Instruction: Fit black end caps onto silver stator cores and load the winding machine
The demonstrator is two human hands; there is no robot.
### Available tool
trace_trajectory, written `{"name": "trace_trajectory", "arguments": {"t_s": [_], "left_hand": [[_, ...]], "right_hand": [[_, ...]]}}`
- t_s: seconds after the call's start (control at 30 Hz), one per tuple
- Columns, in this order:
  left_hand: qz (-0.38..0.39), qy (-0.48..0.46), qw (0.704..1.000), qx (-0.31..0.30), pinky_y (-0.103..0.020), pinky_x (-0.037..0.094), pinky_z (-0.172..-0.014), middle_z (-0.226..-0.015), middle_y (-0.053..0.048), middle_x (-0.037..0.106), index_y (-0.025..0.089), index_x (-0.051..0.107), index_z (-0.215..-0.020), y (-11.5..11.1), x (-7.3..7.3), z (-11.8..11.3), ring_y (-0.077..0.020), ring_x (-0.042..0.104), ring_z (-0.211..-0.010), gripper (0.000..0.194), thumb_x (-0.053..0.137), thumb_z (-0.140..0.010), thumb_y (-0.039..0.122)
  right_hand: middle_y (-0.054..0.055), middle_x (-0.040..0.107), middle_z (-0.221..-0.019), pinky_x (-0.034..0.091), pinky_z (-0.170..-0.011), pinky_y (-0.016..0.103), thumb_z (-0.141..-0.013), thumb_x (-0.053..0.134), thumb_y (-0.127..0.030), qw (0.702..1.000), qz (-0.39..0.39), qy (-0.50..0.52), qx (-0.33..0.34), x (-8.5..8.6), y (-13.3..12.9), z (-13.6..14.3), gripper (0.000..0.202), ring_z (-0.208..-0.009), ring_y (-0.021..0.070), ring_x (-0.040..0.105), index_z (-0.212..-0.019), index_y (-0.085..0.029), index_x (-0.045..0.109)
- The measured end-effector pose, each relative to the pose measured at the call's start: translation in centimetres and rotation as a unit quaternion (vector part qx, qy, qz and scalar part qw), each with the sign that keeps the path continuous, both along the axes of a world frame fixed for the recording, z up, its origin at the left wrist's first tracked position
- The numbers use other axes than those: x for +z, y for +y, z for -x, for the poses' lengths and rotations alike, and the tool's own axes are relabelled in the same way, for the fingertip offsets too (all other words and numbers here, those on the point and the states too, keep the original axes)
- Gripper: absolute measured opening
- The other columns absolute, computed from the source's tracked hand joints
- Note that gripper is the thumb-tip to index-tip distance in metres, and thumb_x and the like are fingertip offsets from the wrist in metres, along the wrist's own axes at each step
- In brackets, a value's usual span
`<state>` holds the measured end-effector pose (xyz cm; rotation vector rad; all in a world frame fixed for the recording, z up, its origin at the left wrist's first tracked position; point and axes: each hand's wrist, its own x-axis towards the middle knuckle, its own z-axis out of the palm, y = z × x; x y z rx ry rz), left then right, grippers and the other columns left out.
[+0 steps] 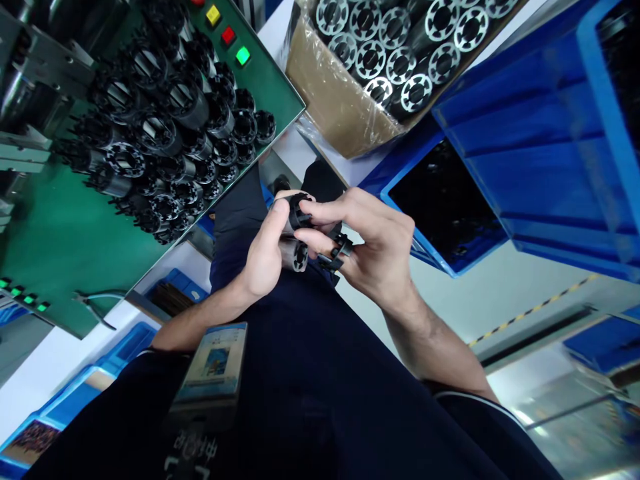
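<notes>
My left hand (265, 257) is wrapped round a metal motor stator core whose near end carries a black plastic end cap (299, 213). A second stator core (294, 255), its slotted end bare, lies against the left fingers just below, apparently in the same hand. My right hand (377, 243) pinches the end cap between thumb and forefinger. Another black plastic ring (339, 252) with prongs is tucked in the right hand's curled fingers. Parts of both cores are hidden behind the fingers.
Several stator cores with black caps (155, 133) stand on the green bench (40, 233), near pliers (93, 303) and lit buttons (243, 56). A cardboard box (340, 87) holds bare stator cores. At right, blue bins (540, 147) contain black parts.
</notes>
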<state>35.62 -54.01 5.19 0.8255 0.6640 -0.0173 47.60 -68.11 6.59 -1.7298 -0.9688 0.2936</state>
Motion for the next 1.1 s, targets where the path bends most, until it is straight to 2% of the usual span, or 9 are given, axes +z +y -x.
{"name": "trace_trajectory", "arguments": {"t_s": [0.17,0.33,0.47,0.53,0.67,0.83,0.97,1.03,1.1], "left_hand": [[0.037,-0.020,0.999,0.011,-0.031,0.049,-0.043,-0.084,0.001,0.072,0.036,0.067,-0.151,0.2,0.4,-0.2,-0.0205,0.068,-0.058,0.060,0.065,-0.117,0.086],[0.057,0.020,0.998,-0.013,-0.032,0.052,-0.044,-0.086,0.000,0.072,0.033,0.067,-0.140,0.2,1.1,-0.3,-0.0205,0.070,-0.058,0.064,0.066,-0.113,0.091],[0.068,-0.014,0.998,0.009,-0.033,0.052,-0.046,-0.095,-0.002,0.075,0.031,0.066,-0.144,0.5,1.3,-0.7,-0.0218,0.073,-0.064,0.059,0.075,-0.112,0.080],[0.059,-0.038,0.997,0.036,-0.032,0.046,-0.043,-0.089,-0.001,0.072,0.029,0.069,-0.138,0.9,1.3,-1.3,-0.0192,0.066,-0.059,0.055,0.079,-0.109,0.074],[0.041,-0.051,0.995,0.072,-0.029,0.037,-0.041,-0.074,0.002,0.057,0.027,0.069,-0.109,2.1,1.3,-2.6,-0.0144,0.048,-0.051,0.048,0.072,-0.107,0.075],[0.009,-0.014,0.996,0.084,-0.031,0.038,-0.045,-0.077,0.000,0.058,0.029,0.066,-0.106,3.0,1.8,-2.9,-0.0149,0.048,-0.053,0.065,0.057,-0.111,0.093],[-0.010,-0.029,0.992,0.126,-0.037,0.058,-0.061,-0.093,-0.005,0.072,0.030,0.070,-0.107,2.2,2.3,-3.3,-0.0198,0.064,-0.070,0.069,0.054,-0.115,0.097],[-0.028,-0.033,0.989,0.143,-0.040,0.066,-0.077,-0.100,-0.006,0.073,0.030,0.073,-0.108,1.6,2.6,-3.6,-0.0220,0.069,-0.083,0.069,0.053,-0.117,0.096],[-0.048,-0.024,0.989,0.140,-0.041,0.067,-0.086,-0.104,-0.008,0.072,0.031,0.073,-0.108,1.0,3.0,-3.9,-0.0254,0.075,-0.096,0.070,0.050,-0.117,0.097]], "right_hand": [[0.002,0.089,-0.111,0.074,-0.085,0.038,-0.115,0.093,-0.047,0.999,0.033,0.016,0.037,0.4,-0.4,-0.9,0.024,-0.092,0.0205,0.085,-0.138,-0.040,0.095],[0.006,0.090,-0.123,0.080,-0.101,0.052,-0.112,0.095,-0.053,0.999,0.042,0.021,0.000,0.5,-0.3,-0.6,0.026,-0.109,0.0286,0.089,-0.135,-0.041,0.095],[0.007,0.088,-0.140,0.079,-0.109,0.055,-0.118,0.086,-0.053,0.995,0.063,0.012,0.075,1.9,-0.3,-1.0,0.032,-0.125,0.0307,0.089,-0.147,-0.040,0.090],[0.007,0.087,-0.137,0.078,-0.104,0.050,-0.123,0.080,-0.048,0.995,0.068,0.006,0.075,2.7,-0.6,-1.8,0.030,-0.122,0.0289,0.088,-0.150,-0.040,0.090],[0.003,0.084,-0.097,0.065,-0.072,0.037,-0.118,0.085,-0.030,0.986,0.164,-0.017,0.035,3.1,-2.5,-4.0,0.020,-0.080,0.0191,0.077,-0.134,-0.033,0.096],[0.003,0.087,-0.113,0.066,-0.061,0.030,-0.108,0.093,-0.028,0.980,0.151,0.096,0.088,2.4,-5.0,-4.5,0.038,-0.071,0.0133,0.074,-0.146,-0.030,0.092],[0.003,0.086,-0.106,0.069,-0.062,0.036,-0.111,0.096,-0.039,0.996,0.028,0.087,-0.018,2.3,-3.7,-0.7,0.043,-0.078,0.0212,0.080,-0.153,-0.040,0.091],[0.002,0.090,-0.103,0.072,-0.073,0.043,-0.110,0.098,-0.040,0.993,-0.027,0.016,-0.115,1.8,-2.0,1.5,0.041,-0.080,0.0239,0.081,-0.150,-0.044,0.092],[0.000,0.093,-0.102,0.073,-0.089,0.050,-0.110,0.099,-0.042,0.985,-0.051,-0.034,-0.158,1.1,-0.6,3.1,0.041,-0.085,0.0264,0.085,-0.150,-0.044,0.092]]}}
